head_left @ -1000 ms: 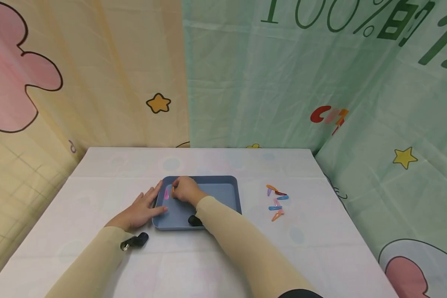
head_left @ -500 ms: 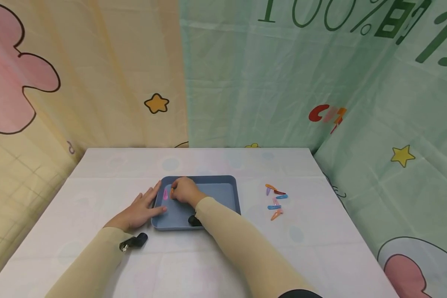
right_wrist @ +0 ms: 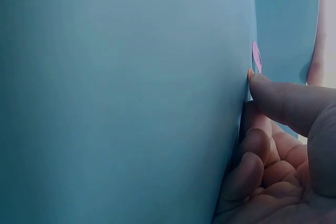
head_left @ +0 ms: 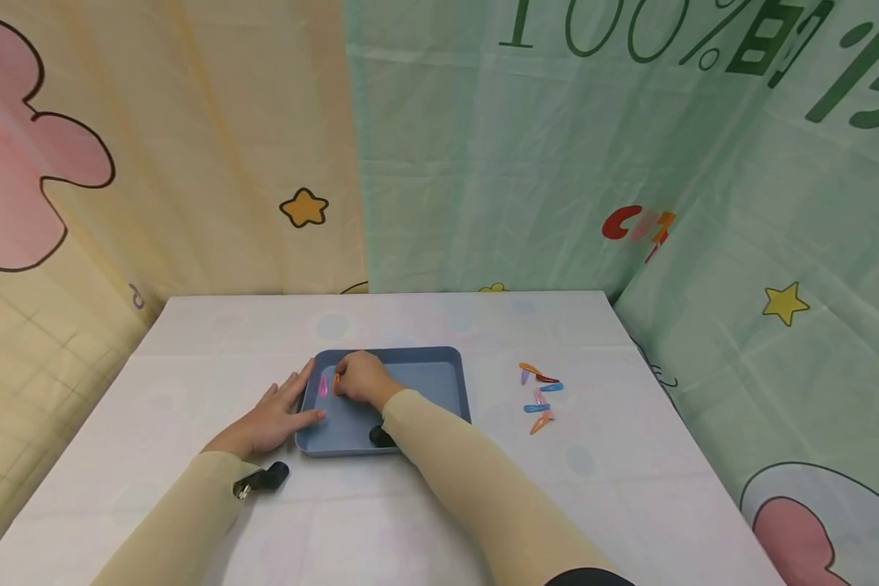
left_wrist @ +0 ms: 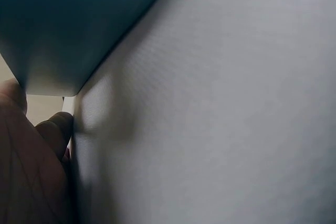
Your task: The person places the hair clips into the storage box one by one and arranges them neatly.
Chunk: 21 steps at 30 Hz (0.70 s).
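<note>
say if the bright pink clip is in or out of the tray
In: the bright pink clip lies on the tray, inside its rim.

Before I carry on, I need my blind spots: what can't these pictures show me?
Orange clip: head view, largely hidden by the right hand.
Near right corner of the tray: head view, behind the right sleeve.
Left hand: left wrist view, cut off by the left edge.
Clip group: head view, details too small.

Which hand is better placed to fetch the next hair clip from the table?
Probably the right hand: the loose hair clips lie right of the tray, though it must first release the orange hair clip. The left hand is at the tray's opposite edge.
</note>
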{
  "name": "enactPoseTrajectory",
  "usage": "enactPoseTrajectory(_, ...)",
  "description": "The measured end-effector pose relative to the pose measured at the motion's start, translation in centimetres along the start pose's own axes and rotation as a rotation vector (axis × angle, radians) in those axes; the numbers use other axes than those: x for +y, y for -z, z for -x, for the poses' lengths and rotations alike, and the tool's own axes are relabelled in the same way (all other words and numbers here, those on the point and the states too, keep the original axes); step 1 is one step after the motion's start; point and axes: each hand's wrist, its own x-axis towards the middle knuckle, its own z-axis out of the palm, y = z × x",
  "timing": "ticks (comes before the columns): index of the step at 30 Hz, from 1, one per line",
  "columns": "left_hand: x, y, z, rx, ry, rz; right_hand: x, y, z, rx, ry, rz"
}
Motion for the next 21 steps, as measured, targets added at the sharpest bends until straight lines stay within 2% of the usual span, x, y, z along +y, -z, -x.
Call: enactPoseTrajectory(21, 0.04, 0.14, 0.10, -0.003, -0.003, 0.008, 0.06, -0.25, -0.36, -0.006, -0.010, 0.037)
